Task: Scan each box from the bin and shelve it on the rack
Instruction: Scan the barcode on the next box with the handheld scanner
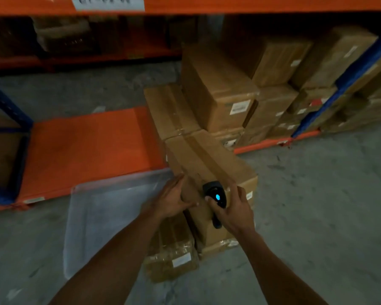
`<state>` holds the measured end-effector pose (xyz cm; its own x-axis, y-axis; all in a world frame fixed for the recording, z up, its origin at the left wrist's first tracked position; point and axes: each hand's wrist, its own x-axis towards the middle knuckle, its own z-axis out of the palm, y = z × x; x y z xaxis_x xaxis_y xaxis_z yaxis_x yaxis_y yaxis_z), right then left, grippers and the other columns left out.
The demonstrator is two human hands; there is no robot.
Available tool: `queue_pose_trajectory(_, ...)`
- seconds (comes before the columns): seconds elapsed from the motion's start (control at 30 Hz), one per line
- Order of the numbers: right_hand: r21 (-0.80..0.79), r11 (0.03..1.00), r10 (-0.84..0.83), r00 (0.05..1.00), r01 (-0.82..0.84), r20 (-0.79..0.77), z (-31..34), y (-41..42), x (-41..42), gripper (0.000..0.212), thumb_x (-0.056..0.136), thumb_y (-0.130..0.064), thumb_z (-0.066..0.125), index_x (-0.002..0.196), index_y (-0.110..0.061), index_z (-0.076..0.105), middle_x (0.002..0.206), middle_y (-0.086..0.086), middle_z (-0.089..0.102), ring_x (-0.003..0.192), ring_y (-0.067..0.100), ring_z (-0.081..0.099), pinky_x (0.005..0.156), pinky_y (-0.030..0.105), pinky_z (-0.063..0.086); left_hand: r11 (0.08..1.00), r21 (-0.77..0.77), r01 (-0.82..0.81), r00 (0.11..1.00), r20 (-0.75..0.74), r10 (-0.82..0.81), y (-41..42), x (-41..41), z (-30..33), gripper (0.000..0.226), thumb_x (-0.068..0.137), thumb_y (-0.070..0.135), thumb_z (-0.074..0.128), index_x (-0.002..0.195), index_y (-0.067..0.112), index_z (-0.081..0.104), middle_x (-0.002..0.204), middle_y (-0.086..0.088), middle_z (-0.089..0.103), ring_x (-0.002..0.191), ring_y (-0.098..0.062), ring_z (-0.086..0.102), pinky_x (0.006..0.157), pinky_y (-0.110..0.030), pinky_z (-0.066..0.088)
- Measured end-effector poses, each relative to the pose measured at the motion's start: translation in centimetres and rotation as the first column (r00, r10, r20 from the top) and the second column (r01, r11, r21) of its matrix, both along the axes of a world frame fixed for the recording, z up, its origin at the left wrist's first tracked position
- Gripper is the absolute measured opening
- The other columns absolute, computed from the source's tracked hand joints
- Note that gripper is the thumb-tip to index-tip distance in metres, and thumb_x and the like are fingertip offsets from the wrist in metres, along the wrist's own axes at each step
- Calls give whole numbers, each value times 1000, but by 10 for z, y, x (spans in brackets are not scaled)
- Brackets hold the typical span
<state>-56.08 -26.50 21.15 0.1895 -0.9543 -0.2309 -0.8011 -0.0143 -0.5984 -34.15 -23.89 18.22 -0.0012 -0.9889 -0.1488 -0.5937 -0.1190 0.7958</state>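
A long brown cardboard box (209, 164) lies at the centre, atop other boxes beside the bin. My left hand (174, 197) rests with straight fingers against its left side near the close end. My right hand (231, 208) grips a black handheld scanner (216, 194) with a lit blue dot, held on the box's near end. A clear plastic bin (110, 212) stands on the floor to the left, looking empty. The orange rack shelf (86, 146) lies low behind the bin.
Another taped box (174, 254) lies on the floor under my arms. Stacked cardboard boxes (220, 89) fill the rack's right side behind a blue upright (348, 82). An orange beam (207, 3) with a white label runs overhead. Grey concrete floor (317, 205) spreads right.
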Motion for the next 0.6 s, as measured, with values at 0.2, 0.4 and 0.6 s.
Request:
queue_pose_trajectory(0.2, -45, 994, -98, 988, 104, 120, -71, -3, 5, 84, 78, -73, 72, 148, -45, 36, 141, 3, 47, 121, 30, 57, 87, 39, 50, 990, 92, 105, 980, 162, -119, -34, -7, -82, 112, 80, 61, 71, 160, 17, 8, 168, 0, 3, 154, -17, 0, 125, -34, 3)
queue_pose_trajectory(0.4, -53, 981, -169, 952, 188, 253, -98, 2, 6, 92, 73, -78, 74, 148, -34, 45, 134, 0, 65, 120, 21, 62, 95, 35, 55, 997, -6, 77, 993, 88, -76, -42, -9, -122, 101, 80, 55, 74, 159, 22, 19, 167, 5, 10, 154, -14, 1, 125, -44, 10)
queue_pose_trajectory(0.6, 128, 946, -323, 828, 298, 458, -98, 3, 11, 81, 58, -77, 82, 129, -46, 58, 119, -18, 68, 107, 2, 64, 75, 13, 49, 999, -16, 50, 992, 118, -48, -41, -11, -127, 95, 81, 63, 66, 158, 29, 22, 166, 12, 11, 154, -13, 1, 125, -40, 8)
